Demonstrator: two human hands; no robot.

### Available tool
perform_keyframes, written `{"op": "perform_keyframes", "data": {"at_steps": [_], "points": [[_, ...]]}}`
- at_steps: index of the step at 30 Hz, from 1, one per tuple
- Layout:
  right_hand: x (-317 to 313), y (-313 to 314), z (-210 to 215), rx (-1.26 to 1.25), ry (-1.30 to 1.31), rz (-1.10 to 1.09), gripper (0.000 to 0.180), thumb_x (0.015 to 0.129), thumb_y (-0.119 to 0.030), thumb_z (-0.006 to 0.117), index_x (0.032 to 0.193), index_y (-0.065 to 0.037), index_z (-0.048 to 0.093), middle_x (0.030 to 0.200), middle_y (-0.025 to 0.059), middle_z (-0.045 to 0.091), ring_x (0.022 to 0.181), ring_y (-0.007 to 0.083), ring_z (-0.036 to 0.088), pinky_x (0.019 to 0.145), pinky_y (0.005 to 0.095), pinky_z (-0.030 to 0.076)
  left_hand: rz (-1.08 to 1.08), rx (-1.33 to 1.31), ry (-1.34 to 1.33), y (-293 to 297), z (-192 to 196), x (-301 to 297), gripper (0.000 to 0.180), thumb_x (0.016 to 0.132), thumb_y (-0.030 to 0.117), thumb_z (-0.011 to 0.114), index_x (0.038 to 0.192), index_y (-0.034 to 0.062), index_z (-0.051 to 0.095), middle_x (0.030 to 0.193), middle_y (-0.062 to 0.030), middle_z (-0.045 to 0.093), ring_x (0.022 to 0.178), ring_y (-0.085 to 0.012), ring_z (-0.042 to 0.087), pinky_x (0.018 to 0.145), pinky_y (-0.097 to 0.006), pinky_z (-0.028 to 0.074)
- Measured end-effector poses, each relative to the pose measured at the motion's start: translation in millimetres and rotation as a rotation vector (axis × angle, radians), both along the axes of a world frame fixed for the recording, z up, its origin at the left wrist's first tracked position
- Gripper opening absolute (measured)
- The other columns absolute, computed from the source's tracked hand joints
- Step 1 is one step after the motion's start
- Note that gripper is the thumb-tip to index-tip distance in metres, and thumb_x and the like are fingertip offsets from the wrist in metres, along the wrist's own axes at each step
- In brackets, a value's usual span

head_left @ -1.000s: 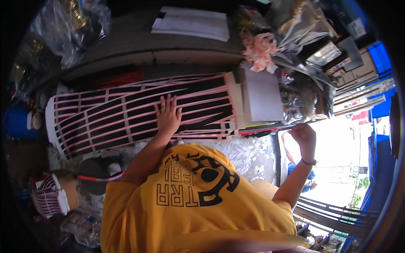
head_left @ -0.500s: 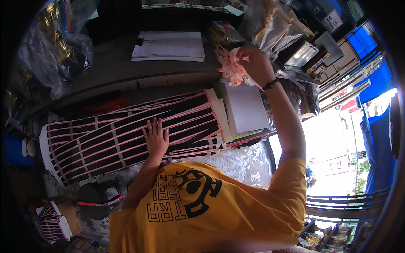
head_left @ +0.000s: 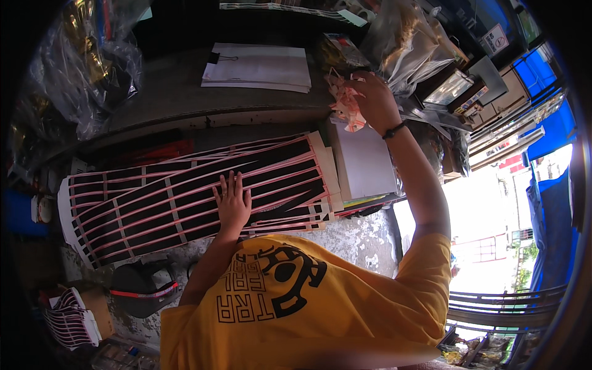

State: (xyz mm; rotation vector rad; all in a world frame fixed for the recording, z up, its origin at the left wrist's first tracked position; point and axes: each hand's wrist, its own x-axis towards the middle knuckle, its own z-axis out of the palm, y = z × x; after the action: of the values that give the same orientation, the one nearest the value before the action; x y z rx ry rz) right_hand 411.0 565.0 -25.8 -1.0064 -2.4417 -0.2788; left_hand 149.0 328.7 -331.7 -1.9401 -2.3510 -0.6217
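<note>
My left hand [head_left: 234, 200] lies flat with spread fingers on a long black sheet [head_left: 151, 216] crossed by pinkish-white lines and a few grey bands. More lined sheets lie under it, their edges fanned out. At the upper right, my right hand [head_left: 375, 102] has its fingers curled over a crumpled bunch of pink-and-white strips [head_left: 346, 106]. The bunch sits above the far edge of a white stack of paper [head_left: 364, 160]. The palm hides part of the strips.
A clipped pile of white paper [head_left: 256, 66] lies on the dark shelf beyond. Clear plastic bags hang at the left [head_left: 86, 68] and stand at the upper right [head_left: 404, 49]. A black bag with a red band [head_left: 145, 288] is at lower left, near a box with striped sheets [head_left: 74, 320].
My right hand has closed down over the crumpled strips, and less of the bunch shows. My left hand stays flat on the lined sheet. The whole view has shifted slightly.
</note>
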Motion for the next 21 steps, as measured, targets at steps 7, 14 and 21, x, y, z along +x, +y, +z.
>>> {"op": "perform_keyframes", "data": {"at_steps": [7,14,21], "points": [[-3.0,-6.9,-3.4,-0.181,0.053,0.069,0.038,0.073,-0.003,0.071,0.108,-0.018,0.072,0.123,0.0101,0.06,0.114,0.0345,0.056,0.1,0.0427,0.044,-0.002,0.003,0.019,-0.4,0.5,0.1,0.057,0.1,0.034,0.044,0.151,0.0139,0.032,0.155,-0.0128,0.035,0.146,-0.0381,0.025,0.117,-0.06,0.013],[-7.8,-9.1,2.5,-0.095,0.256,-0.048,0.063,0.067,-0.019,0.082,0.127,-0.016,0.06,0.124,0.0145,0.053,0.113,0.0371,0.055,0.096,0.043,0.048,-0.007,-0.008,-0.004,-0.8,1.4,-0.6,0.056,0.1,0.035,0.043,0.151,0.0137,0.033,0.155,-0.0128,0.035,0.146,-0.0378,0.024,0.117,-0.059,0.013],[7.1,-23.9,60.0,-0.117,0.549,-0.094,0.064,0.074,-0.018,0.084,0.131,-0.012,0.056,0.113,0.0037,0.061,0.073,0.006,0.059,0.064,0.0227,0.048,-0.009,-0.004,-0.026,2.2,1.2,0.7,0.056,0.099,0.035,0.046,0.149,0.0122,0.036,0.153,-0.0149,0.037,0.145,-0.0391,0.026,0.116,-0.061,0.015]]}}
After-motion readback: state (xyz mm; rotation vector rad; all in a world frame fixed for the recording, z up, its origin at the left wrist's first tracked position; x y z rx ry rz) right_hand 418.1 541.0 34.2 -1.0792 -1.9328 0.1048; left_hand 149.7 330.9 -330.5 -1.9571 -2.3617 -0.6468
